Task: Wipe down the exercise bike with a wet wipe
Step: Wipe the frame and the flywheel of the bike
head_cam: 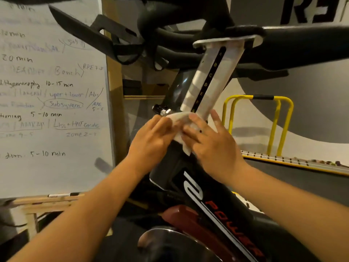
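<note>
Hands are meeting at the silver lettered post of the black exercise bike: left hand is pinching a crumpled white wet wipe at its base, right hand is pressing it, fingers straight.
</note>
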